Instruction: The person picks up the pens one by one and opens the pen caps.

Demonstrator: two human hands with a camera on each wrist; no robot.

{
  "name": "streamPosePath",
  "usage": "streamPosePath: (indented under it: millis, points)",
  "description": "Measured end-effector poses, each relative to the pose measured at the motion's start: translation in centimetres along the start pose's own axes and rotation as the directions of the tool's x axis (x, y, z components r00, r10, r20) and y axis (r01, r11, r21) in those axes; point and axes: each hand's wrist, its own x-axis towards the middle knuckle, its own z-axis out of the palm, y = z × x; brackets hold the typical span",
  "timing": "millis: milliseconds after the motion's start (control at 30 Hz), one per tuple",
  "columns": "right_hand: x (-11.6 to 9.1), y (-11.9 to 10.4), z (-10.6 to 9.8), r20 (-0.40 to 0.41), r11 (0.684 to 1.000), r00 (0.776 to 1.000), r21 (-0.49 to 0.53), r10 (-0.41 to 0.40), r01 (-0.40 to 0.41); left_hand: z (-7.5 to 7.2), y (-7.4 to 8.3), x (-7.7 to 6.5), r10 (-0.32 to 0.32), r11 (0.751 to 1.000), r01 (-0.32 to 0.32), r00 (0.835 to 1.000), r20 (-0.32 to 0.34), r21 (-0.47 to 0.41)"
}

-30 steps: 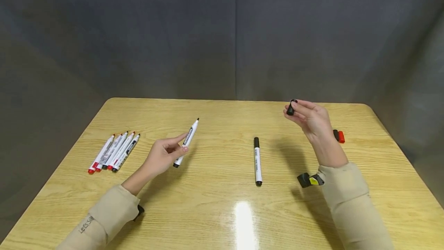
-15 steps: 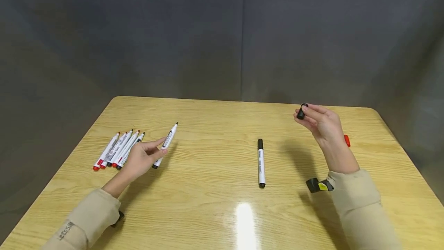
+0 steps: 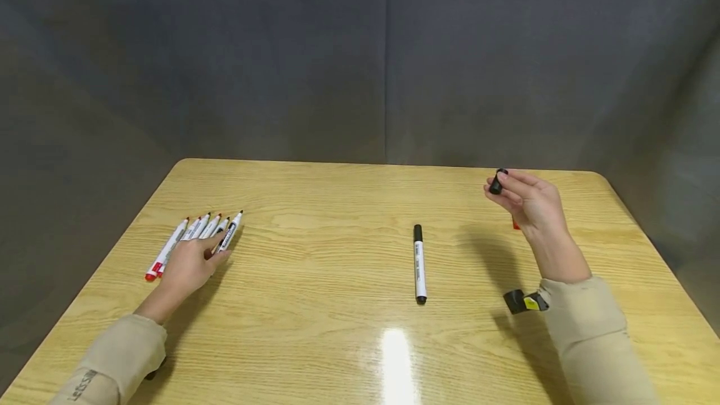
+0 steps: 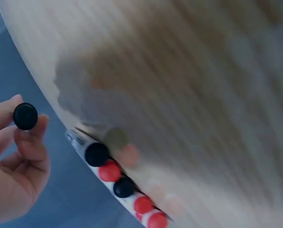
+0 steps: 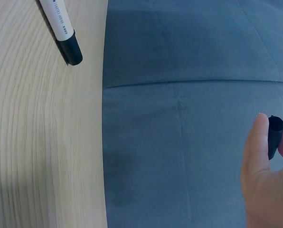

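My left hand point(image 3: 188, 267) pinches an uncapped black marker point(image 3: 227, 237) just above the right end of a row of uncapped markers point(image 3: 167, 252). In the left wrist view the held marker's black end point(image 4: 25, 116) points at the camera, apart from the row. Raised over the table's far right, my right hand point(image 3: 542, 211) pinches a black marker cap point(image 3: 497, 182) between thumb and fingers. The cap's hollow mouth point(image 5: 276, 123) shows in the right wrist view. Between the hands lies a capped black marker point(image 3: 419, 264).
A red cap point(image 3: 515, 222) is partly hidden behind my right hand. The row's red and black ends point(image 4: 124, 187) face my side. A wooden table point(image 3: 326, 330) meets a dark grey curtain point(image 3: 281, 61) at its back edge. A wrist camera point(image 3: 523, 301) hangs by the right sleeve.
My left hand has carried the uncapped marker leftward from the table's middle to the row. The right hand, still holding the cap, has drifted slightly right.
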Motion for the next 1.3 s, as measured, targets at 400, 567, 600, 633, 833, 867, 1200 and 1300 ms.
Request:
streamPosePath:
  millis: [400, 567, 600, 633, 833, 867, 1200, 1300]
  points:
    - [-0.3, -0.7, -0.7, -0.008, 1.0, 1.0, -0.016, -0.012, 0.012, 0.4, -1.1, 0.4, -0.033, 0.984, 0.005, 0.987, 0.16, 0.176]
    - [-0.7, -1.2, -1.3, -0.023, 1.0, 1.0, -0.027, -0.013, 0.013, 0.6, -1.1, 0.8, -0.034, 0.97, -0.009, 0.985, 0.171, 0.245]
    - [-0.8, -1.3, -1.5, -0.026, 1.0, 1.0, -0.028, -0.013, 0.012, 0.6, -1.1, 0.8, -0.032, 0.967, -0.014, 0.985, 0.172, 0.255]
    - [-0.9, -1.5, -1.6, -0.031, 1.0, 0.999, -0.028, -0.011, 0.011, 0.6, -1.1, 0.9, -0.034, 0.965, -0.013, 0.984, 0.174, 0.261]
    - [-1.8, -2.7, -2.8, -0.051, 0.996, 0.999, -0.09, -0.017, 0.013, 0.5, -1.2, 0.8, -0.05, 0.96, -0.002, 0.983, 0.176, 0.28]
    - [-1.9, -2.8, -3.0, -0.05, 0.995, 0.999, -0.1, -0.017, 0.012, 0.4, -1.2, 0.8, -0.051, 0.96, 0.001, 0.984, 0.17, 0.281]
    - [-1.7, -3.7, -5.2, 0.001, 0.979, 1.0, -0.201, -0.022, 0.022, -1.1, -0.1, 0.8, 0.031, 0.976, -0.026, 0.999, -0.02, 0.217]
    - [-0.4, -3.7, -8.1, 0.038, 0.968, 0.999, -0.248, -0.028, 0.037, -1.4, 0.8, 0.9, 0.069, 0.988, -0.053, 0.992, -0.101, 0.147]
